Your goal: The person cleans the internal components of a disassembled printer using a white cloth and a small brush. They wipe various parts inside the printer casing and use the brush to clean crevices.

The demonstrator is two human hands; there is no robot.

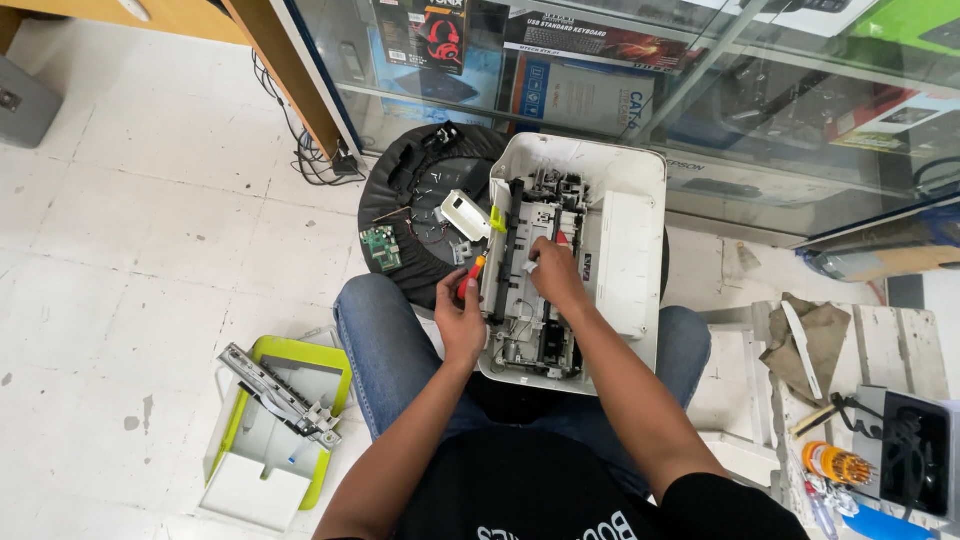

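The glass display cabinet point(640, 90) fills the space behind the opened printer point(575, 265), its shelves stacked with boxed goods. The printer, a white body with its cover off and grey and black inner parts bare, rests on the person's lap and on the round black stool seat point(420, 215) that touches the printer's left side. The jeans-clad knees show at either side of the printer's near end. Well to the left of the printer, on the tiled floor, lies a white and lime-green printer cover point(270, 430) with a grey metal rail assembly point(280, 395) resting on it. To the right of the printer stands a pale wooden bench point(880, 345) carrying a brown rag point(805, 345), a black case point(915, 450) and a jar of orange-handled bits point(835, 462).

The right hand point(555, 275) reaches down into the printer's middle, fingers curled onto a small white part there; how tight the grip is cannot be told. The left hand point(460, 310) sits at the printer's left edge, closed around a red and yellow-handled screwdriver point(472, 273) whose tip points at the printer's frame.

On the stool seat, just left of the printer, lie a white plastic part point(465, 215), a small lime-green piece point(497, 218), a green circuit board point(381, 248) and thin loose wires.
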